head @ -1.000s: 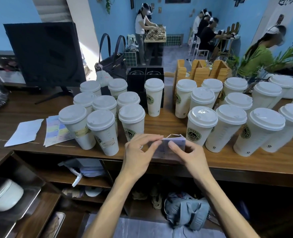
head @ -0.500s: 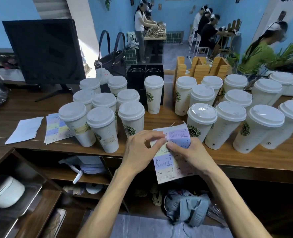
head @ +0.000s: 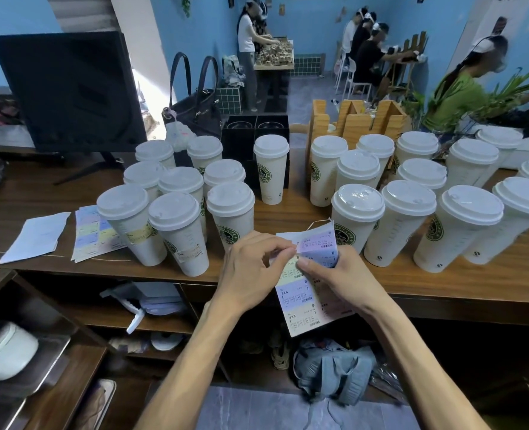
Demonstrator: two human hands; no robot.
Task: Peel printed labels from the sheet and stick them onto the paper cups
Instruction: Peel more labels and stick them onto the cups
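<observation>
Now peeling | our left hand (head: 251, 268) pinches a label, right hand (head: 340, 276) grips label sheet (head: 300, 301) | next: lift cleanly, choose an unlabelled paper cup (head: 357, 221)

One head-worn wide-angle camera looked forward and down from above the long brown wooden counter (head: 443, 283). It sat close over the counter's near edge, and the blue-walled room stretched away behind.

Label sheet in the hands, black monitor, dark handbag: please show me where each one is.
label sheet (head: 300, 301), head view, lower printed area
black monitor (head: 68, 88), head view, screen middle
dark handbag (head: 195, 111), head view, front body
</observation>
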